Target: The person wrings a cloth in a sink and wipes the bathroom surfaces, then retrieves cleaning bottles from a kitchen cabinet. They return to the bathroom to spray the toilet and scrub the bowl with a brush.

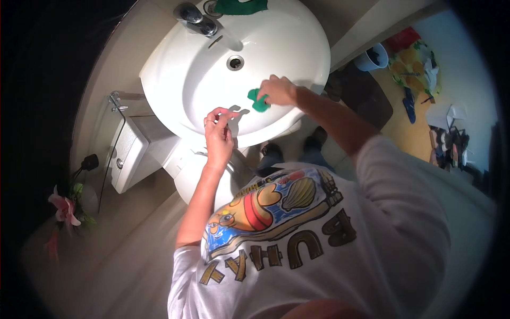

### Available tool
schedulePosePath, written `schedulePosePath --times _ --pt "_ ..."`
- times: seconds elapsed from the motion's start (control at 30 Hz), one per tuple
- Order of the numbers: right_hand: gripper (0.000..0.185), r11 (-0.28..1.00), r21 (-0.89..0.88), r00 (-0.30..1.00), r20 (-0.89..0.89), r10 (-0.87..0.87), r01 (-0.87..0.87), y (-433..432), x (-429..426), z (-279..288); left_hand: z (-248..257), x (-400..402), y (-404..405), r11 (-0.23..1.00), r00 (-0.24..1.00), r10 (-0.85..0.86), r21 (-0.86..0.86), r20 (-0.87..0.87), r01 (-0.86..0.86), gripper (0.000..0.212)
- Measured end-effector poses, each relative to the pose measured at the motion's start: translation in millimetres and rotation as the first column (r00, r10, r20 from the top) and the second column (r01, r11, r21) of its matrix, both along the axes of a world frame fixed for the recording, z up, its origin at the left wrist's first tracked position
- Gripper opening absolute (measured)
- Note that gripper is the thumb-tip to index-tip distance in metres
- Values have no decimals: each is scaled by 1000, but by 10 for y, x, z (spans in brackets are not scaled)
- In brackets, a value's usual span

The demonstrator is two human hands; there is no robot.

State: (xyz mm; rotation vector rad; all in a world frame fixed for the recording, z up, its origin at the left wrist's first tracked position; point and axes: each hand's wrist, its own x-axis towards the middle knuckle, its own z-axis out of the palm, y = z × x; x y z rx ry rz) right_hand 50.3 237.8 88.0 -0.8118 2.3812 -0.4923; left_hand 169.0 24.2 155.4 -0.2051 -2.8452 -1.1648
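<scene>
My right hand (278, 91) grips a green scouring pad or cloth (259, 100) over the near right slope of a white ceramic washbasin (167, 75). Part of the green piece is covered by my fingers. My left hand (219, 133) hovers by the basin's near left rim, fingers loosely bent and apart, with nothing visible in it and a ring on one finger. Its shadow falls on the basin wall. Beyond both hands is the metal-rimmed drain (235, 62), and a chrome tap (196, 19) stands at the back left.
A green cloth or pad (242, 7) lies on the basin's back rim. Left of the basin are a toilet tank (129, 157), a wall-mounted metal bar (115, 99) and pink artificial-looking flowers (65, 207). A white bucket (371, 58) and a blue slipper (408, 105) are on the floor at right.
</scene>
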Motion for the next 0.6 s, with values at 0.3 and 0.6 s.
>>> schedulePosePath --times 0.3,0.6 --pt "34 886 -391 912 -214 -351 249 18 -627 -488 -82 -57 316 986 984 161 52 -69 -158 33" --pt "18 695 -710 820 -328 -469 113 540 230 283 -82 -47 324 978 978 195 -56 -74 -200 30"
